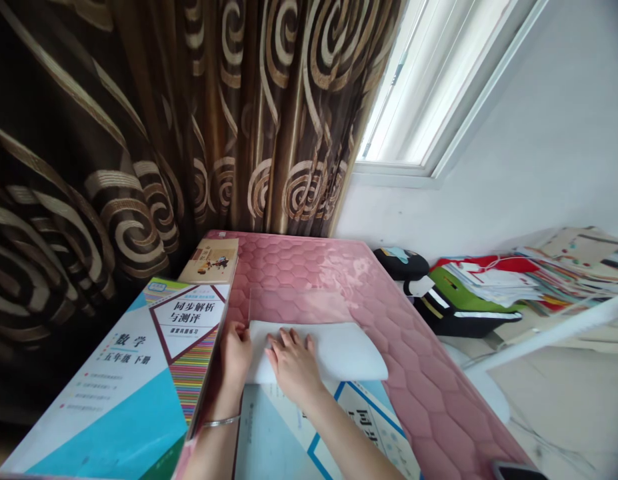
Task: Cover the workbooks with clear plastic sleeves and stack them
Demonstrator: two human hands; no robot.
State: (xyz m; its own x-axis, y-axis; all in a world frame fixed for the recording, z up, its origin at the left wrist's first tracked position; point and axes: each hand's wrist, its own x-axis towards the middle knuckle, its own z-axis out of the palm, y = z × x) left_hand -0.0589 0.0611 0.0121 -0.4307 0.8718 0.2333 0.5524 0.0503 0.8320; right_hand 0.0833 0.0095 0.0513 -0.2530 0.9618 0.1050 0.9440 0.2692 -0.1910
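A workbook with a pale blue and cream cover (276, 433) lies on the pink table. Across its far part a white sheet (343, 353) curves up at the right end; whether it belongs to the book I cannot tell. A strip of clear plastic film (299, 303) shows beyond the white sheet. My left hand (236, 353), a bracelet on its wrist, has its fingers curled closed at the sheet's left edge, seeming to pinch it. My right hand (293, 363) rests flat on the white sheet, fingers stretched out, with its forearm crossing the workbook.
Left of my hands lies a stack of books topped by a math workbook (133, 373), with a tan booklet (209, 261) behind. Patterned curtains (269, 120) hang behind the pink table (273, 257). To the right are a black case (401, 263), paper piles (489, 280) and a white bar (543, 333).
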